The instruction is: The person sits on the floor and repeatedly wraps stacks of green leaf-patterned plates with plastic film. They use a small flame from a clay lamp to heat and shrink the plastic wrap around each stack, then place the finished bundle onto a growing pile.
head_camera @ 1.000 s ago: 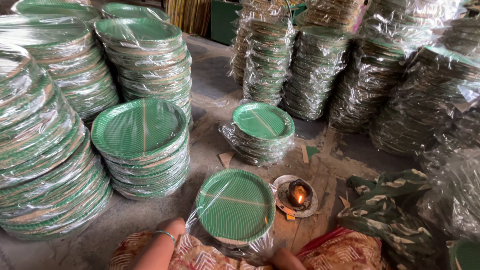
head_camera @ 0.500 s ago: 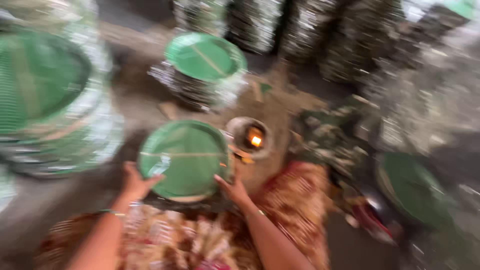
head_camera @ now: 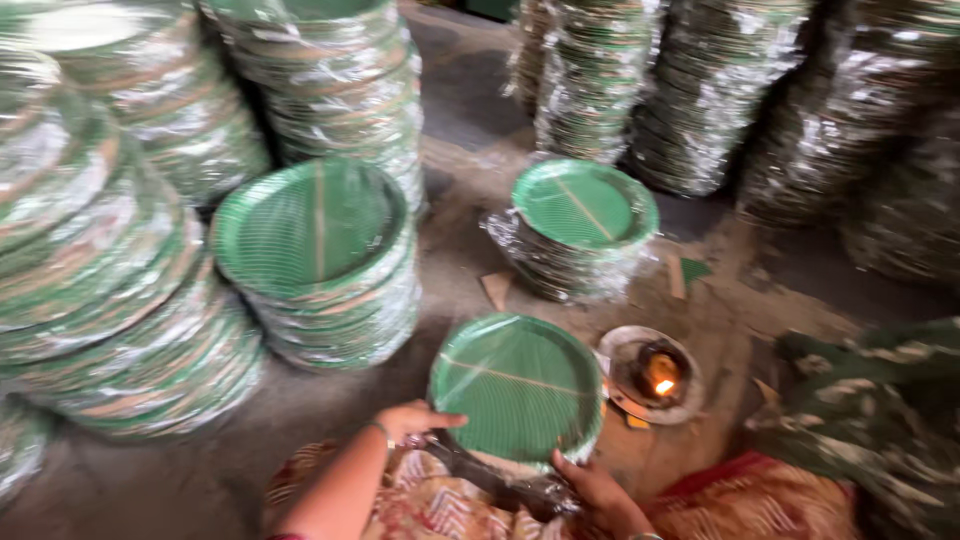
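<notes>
Two bare hands work at the near edge of a round green plate stack (head_camera: 517, 385), a low pile of ribbed disposable plates with a pale seam running across the top face, all wrapped in thin, shiny clear film. The left hand (head_camera: 415, 420) sits at the near-left rim of that pile, fingers curled and pinching the gathered film (head_camera: 500, 485), which bunches into a dark, crinkled twist running from that hand towards the near right. The right hand (head_camera: 595, 490) lies at the near-right rim, fingers bent around the other end of the twisted film, thumb touching the plate edge; both grips are closed on the wrap rather than on the plates themselves. The pile thus lies just beyond and between the two hands, resting near a patterned red cloth (head_camera: 440, 505) in the foreground. Just to the right of the pile, nearly touching it, stands a small round metal dish (head_camera: 620, 350) with a little orange flame (head_camera: 663, 386) burning in its dark middle. Farther off, a wrapped bundle (head_camera: 585, 230) of the same plates stands on the grey floor (head_camera: 470, 250), a taller unwrapped-looking stack (head_camera: 320, 260) stands to the left, and glossy film-wrapped columns (head_camera: 700, 90) crowd the far side and the left, their layers glinting silver and green.
</notes>
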